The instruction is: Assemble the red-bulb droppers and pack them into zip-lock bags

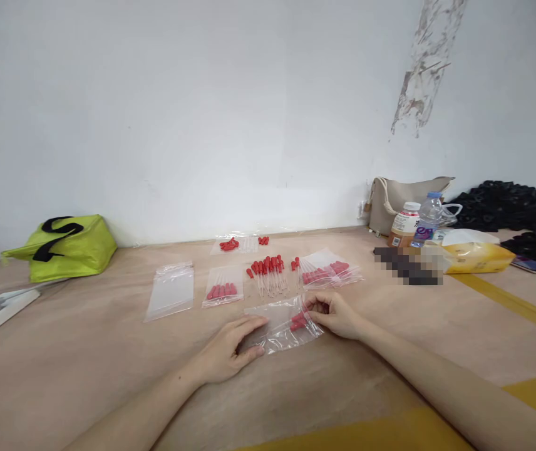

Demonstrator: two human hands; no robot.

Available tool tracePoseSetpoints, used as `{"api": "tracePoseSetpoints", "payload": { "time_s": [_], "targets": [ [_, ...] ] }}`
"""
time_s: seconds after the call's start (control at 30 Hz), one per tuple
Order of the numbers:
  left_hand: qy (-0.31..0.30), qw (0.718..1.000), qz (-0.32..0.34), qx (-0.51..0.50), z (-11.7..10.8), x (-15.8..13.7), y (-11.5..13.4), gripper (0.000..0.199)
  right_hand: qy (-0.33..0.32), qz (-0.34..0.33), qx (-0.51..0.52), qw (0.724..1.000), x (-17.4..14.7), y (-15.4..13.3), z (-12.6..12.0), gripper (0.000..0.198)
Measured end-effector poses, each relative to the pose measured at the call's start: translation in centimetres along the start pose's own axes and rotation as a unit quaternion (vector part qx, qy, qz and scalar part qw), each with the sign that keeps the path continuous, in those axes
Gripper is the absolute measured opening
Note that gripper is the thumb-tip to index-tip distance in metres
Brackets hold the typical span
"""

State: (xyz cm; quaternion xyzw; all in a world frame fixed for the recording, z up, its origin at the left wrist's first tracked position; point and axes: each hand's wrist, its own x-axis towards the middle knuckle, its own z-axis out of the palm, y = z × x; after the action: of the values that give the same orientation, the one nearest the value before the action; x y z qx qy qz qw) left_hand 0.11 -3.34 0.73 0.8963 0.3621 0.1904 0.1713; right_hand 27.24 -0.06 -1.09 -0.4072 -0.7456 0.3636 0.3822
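A clear zip bag lies in front of me with a few red-bulbed droppers inside, their bulbs towards the right end. My right hand pinches that end of the bag beside the bulbs. At the other end rests my left hand, thumb and fingers apart, touching the bag's edge. Just beyond the bag is a loose pile of droppers with red bulbs. A filled bag of droppers lies left of the pile, and a stack of filled bags lies to its right.
Flat clear bags lie at the left. Another bag with red bulbs is near the wall. A lime-green bag stands far left. At the right are two bottles, a yellow tissue pack, a beige bag and a black heap.
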Motion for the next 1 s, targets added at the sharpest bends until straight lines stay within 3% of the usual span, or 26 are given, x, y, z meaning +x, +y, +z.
{"api": "tracePoseSetpoints", "payload": {
  "time_s": [0.17, 0.23, 0.37, 0.47, 0.53, 0.8, 1.0],
  "targets": [
    [0.000, 1.000, 0.010, -0.008, -0.1, 0.1, 0.1, 0.043, -0.022, 0.032, 0.037, 0.999, 0.2, 0.5, -0.8, 0.024],
    [-0.001, 1.000, 0.016, -0.012, -0.1, 0.1, 0.0, 0.040, 0.021, 0.040, 0.015, 0.999, 0.7, 0.5, -1.6, 0.023],
    [-0.016, 1.000, 0.018, -0.011, 0.0, 0.1, -0.1, 0.034, 0.121, 0.047, -0.145, 0.981, 2.7, 0.2, -3.2, 0.016],
    [-0.023, 1.000, 0.011, -0.002, 0.0, 0.1, -0.1, 0.033, 0.122, 0.091, -0.284, 0.947, 5.3, -0.3, -3.5, 0.012],
    [-0.026, 1.000, 0.011, 0.000, 0.0, 0.1, 0.0, 0.033, 0.129, 0.125, -0.325, 0.929, 7.3, -0.3, -3.2, 0.015],
    [-0.018, 1.000, 0.017, -0.014, 0.0, 0.0, 0.1, 0.032, 0.144, 0.290, -0.348, 0.880, 13.9, 0.9, -1.1, 0.032],
    [-0.022, 1.000, 0.012, -0.007, -0.1, 0.0, 0.2, 0.032, 0.151, 0.323, -0.313, 0.880, 15.0, 2.0, -1.4, 0.031]
  ]
}}
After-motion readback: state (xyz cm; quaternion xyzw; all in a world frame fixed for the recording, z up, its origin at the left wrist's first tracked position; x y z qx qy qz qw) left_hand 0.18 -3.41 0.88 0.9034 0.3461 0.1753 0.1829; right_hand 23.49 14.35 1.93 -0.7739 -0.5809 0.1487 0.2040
